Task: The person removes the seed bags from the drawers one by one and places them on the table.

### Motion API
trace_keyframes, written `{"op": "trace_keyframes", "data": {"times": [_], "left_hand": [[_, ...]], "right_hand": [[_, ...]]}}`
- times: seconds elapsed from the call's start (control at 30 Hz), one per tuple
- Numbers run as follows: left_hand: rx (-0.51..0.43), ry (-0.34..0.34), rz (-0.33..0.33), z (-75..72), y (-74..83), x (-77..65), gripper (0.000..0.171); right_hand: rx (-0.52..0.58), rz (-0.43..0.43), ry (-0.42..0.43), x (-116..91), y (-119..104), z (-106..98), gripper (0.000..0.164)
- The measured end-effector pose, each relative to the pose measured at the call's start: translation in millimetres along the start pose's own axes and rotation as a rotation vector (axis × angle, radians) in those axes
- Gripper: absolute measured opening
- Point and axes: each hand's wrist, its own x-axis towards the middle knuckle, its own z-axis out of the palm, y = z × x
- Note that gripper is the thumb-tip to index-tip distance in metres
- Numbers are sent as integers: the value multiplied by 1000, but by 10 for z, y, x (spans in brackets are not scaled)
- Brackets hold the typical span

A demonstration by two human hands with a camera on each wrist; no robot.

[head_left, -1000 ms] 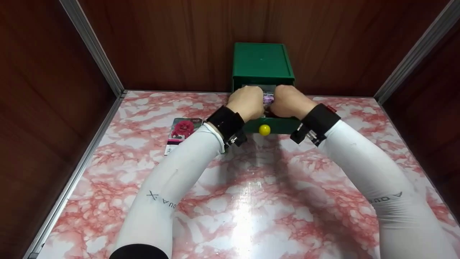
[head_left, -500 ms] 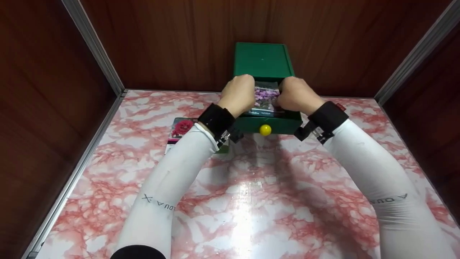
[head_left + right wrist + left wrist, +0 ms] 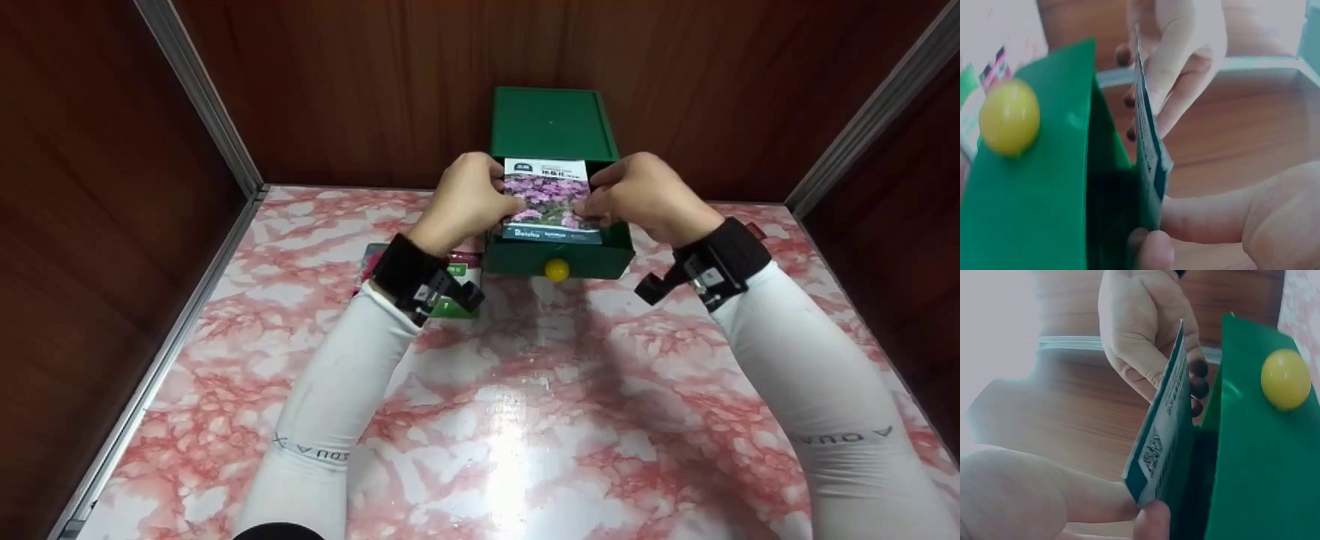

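A seed packet (image 3: 551, 196) with purple flowers on its front is held over the pulled-out drawer (image 3: 559, 259) of a green box. My left hand (image 3: 469, 199) pinches its left edge, thumb on the front and fingers behind. At the opposite edge my right hand (image 3: 652, 196) pinches it the same way. Printing and a square code show on the back of the packet (image 3: 1165, 416) in the left wrist view. The packet (image 3: 1148, 140) appears nearly edge-on in the right wrist view. A yellow knob (image 3: 556, 270) is on the drawer's front.
The green box (image 3: 551, 124) stands against the brown back wall (image 3: 360, 97). On the marbled tabletop (image 3: 517, 420), left of the drawer, a second packet (image 3: 461, 289) with pink and green printing lies partly hidden under my left wrist.
Both hands have risen from the drawer and moved apart, bringing the purple-flowered seed packet up into full view. Its front faces me more now.
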Motion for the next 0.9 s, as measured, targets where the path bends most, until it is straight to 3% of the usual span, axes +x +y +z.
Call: {"op": "trace_keyframes", "data": {"times": [0.13,0.23,0.53,0.7,0.9], "left_hand": [[-137,-15,8,-31,-82,-114,60],[-186,-14,17,-75,-149,-158,57],[-260,38,5,-282,-443,-275,50],[-286,79,11,-442,-681,-364,44],[-349,151,46,-609,-930,-498,41]], "right_hand": [[71,-34,3,-134,4,86,62],[100,-58,13,-205,-4,174,63],[22,-127,72,-243,-145,584,70],[9,-155,36,-242,-265,803,62],[62,-173,-28,-255,-454,1062,67]]}}
